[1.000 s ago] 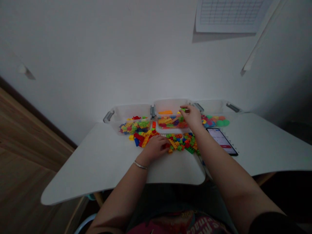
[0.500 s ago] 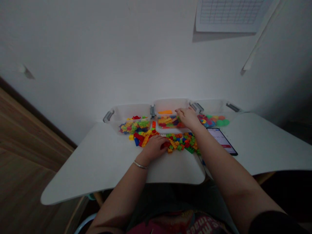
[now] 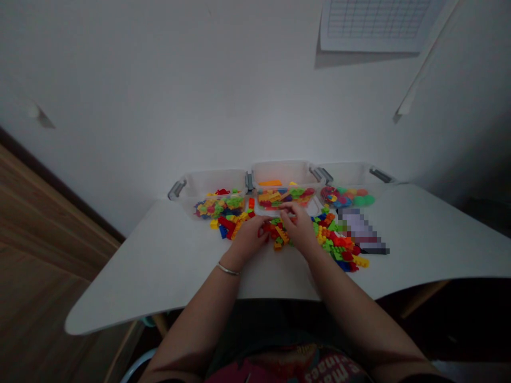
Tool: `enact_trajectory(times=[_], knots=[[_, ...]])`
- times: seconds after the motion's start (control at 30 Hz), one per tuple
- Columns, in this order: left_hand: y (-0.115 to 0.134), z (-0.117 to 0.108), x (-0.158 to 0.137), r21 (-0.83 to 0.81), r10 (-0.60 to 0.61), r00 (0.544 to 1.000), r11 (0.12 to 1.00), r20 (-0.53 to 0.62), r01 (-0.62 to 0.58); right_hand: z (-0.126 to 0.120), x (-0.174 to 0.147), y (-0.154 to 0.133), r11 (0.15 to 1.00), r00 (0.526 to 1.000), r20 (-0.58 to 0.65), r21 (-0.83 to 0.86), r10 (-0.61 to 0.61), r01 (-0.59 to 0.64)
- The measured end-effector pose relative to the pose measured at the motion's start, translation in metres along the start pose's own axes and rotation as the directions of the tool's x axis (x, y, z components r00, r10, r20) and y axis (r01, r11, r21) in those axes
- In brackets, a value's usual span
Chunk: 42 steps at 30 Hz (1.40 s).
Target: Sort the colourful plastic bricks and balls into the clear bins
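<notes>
My left hand (image 3: 250, 235) is low over the loose pile of building bricks (image 3: 331, 239), its fingers curled in. Something red shows between its thumb and fingers and looks like a brick. Close by on the right, my right hand (image 3: 299, 227) hovers at the pile's back edge, just in front of the middle clear box (image 3: 285, 173). Its fingers are bent forward with the thumb apart, and I see no brick between them. Red, yellow, green, blue and orange bricks spread out on both sides of the hands.
A left clear box (image 3: 215, 181) holds colourful pieces, and a right clear box (image 3: 347, 173) holds round and other pieces. A phone (image 3: 361, 229), blurred out, lies right of the pile on the white table (image 3: 147, 271). The wall (image 3: 199, 96) rises behind the boxes.
My right hand has come back from over the middle box to the pile beside my left hand. The left hand has shifted slightly left. More bricks on the right are now uncovered.
</notes>
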<state>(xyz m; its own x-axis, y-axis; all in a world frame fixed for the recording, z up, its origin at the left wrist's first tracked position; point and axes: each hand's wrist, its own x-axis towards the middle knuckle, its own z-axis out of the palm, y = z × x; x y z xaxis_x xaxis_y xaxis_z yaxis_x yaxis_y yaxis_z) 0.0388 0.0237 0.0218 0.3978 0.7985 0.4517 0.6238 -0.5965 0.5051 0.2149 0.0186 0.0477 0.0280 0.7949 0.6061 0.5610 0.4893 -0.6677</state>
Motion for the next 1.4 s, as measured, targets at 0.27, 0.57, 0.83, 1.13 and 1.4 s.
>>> enact_trajectory(times=[0.27,0.57,0.83,1.13,1.4], knots=[[0.006,0.001,0.002,-0.033,-0.021,0.996,0.999,-0.083,0.018,0.010,-0.032,0.019,0.992,0.983,0.186,-0.124,0.008,0.016],[0.009,0.000,0.001,-0.001,0.057,0.994,0.998,-0.097,-0.057,0.011,-0.031,0.020,0.968,0.974,0.223,-0.235,-0.030,0.084],[0.008,0.005,0.000,-0.020,0.081,0.990,0.996,-0.113,-0.084,0.011,-0.033,0.017,0.985,0.972,0.219,-0.128,-0.082,0.112],[0.013,0.002,0.001,0.055,0.076,0.990,0.996,-0.118,-0.069,0.019,-0.033,0.021,0.960,0.978,0.172,0.234,0.117,-0.156],[0.012,0.006,0.000,0.041,0.113,0.989,0.993,-0.092,-0.110,0.025,-0.028,0.028,0.837,0.971,0.158,0.493,0.182,-0.237]])
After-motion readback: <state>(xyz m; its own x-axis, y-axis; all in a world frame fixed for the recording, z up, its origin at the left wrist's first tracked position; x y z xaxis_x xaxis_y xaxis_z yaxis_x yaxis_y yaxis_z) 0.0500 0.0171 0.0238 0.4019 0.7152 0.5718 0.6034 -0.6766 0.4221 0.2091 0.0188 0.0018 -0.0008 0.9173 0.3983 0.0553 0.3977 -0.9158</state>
